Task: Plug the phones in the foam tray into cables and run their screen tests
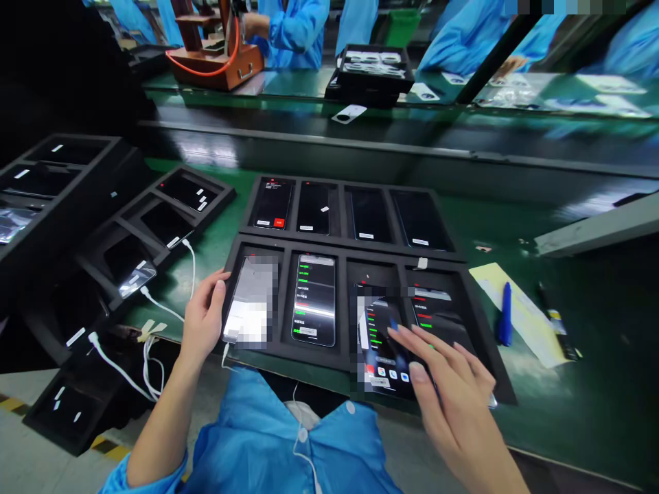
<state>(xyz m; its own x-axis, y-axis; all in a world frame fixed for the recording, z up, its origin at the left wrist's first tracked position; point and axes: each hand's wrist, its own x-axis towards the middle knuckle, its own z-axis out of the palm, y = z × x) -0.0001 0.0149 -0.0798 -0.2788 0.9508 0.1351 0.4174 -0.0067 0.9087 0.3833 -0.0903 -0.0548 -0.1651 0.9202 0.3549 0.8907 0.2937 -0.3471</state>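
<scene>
My left hand (203,315) is closed at the left edge of the front black foam tray (287,302), thumb up, beside the lit smartphone (247,315) with a white cable at its bottom end. My right hand (456,384) is open, fingers stretched over another smartphone (378,350) that shows app icons and green lines. Its fingertips are at that screen; whether they touch it I cannot tell. Between these lies a smartphone (314,298) with green and red text. A further smartphone (435,309) at the right is partly hidden by my right hand.
Behind stands a second tray (344,209) of dark phones. At left are more phone trays (121,230) with white cables (193,267). A blue marker (506,312), yellow paper (519,312) and black pen (556,319) lie at right. Co-workers in blue sleeves (298,31) work beyond the ledge.
</scene>
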